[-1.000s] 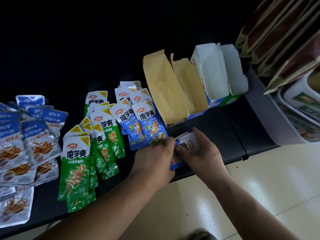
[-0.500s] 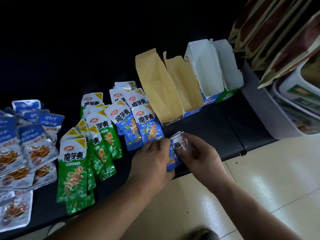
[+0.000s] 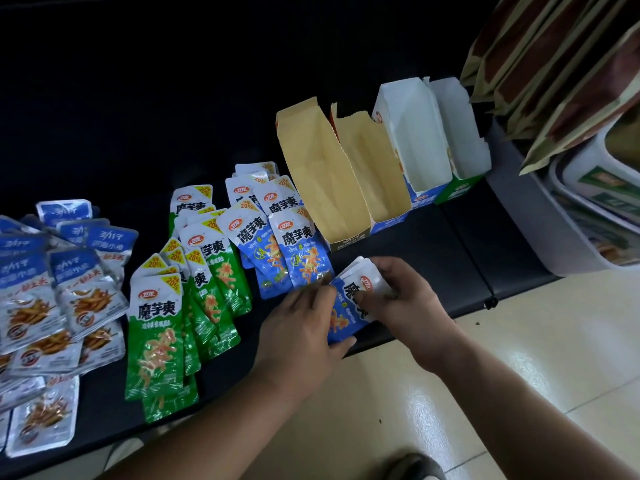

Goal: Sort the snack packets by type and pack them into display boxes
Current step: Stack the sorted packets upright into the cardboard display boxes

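Left hand (image 3: 298, 330) shifted, now grips blue packet stack (image 3: 346, 308) with right hand (image 3: 408, 299); long axis away, top far.

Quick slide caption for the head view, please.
Left hand and right hand hold a stack of blue foil snack packets near four open cardboard display boxes.

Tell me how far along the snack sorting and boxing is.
Sorting looks mostly done: silver-and-blue foil fish packets, green foil packets and blue foil packets lie in separate groups on the black table. In hand: left grip and right grip hold a small stack of blue packets. Still to do: packing; the four open cardboard display boxes show no packets inside.
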Demonstrator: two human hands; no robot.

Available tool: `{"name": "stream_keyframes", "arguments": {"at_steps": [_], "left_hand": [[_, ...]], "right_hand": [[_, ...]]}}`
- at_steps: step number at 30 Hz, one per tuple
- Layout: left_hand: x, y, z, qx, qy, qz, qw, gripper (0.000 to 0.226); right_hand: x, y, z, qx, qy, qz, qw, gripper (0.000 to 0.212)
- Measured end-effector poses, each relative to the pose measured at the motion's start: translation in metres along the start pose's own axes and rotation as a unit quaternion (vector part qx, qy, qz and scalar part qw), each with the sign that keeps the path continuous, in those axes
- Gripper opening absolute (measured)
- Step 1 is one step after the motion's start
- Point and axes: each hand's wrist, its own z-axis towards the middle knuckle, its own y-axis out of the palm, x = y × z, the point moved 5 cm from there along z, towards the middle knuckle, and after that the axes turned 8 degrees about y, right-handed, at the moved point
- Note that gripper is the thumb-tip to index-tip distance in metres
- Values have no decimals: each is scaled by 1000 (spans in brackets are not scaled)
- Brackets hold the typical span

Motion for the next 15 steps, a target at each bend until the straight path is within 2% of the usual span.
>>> {"name": "stream_keyframes", "arguments": {"at_steps": [3,6,8,11,12,15], "left_hand": [[-2,1,-1,-16,-9,-37,999,71],[-3,0,0,-60,-6,-66,996,72],[-7,-7,3,-86,-22,-133,987,74],[-22,-22,7,-79,-90,-291,949,44],[-28,-26,8,-83,-114,-335,932,40],[-27,-31,10,-150,-147,-459,863,61]], "right_hand": [[-1,4,-2,-21,5,9,1000,52],[-2,10,-2,-9,5,2,1000,57],[-6,10,-3,-10,-2,6,1000,58],[-27,2,-10,-45,-62,-63,995,64],[-37,0,-15,-67,-82,-98,990,66],[-62,-4,-26,-119,-112,-157,974,66]]}}
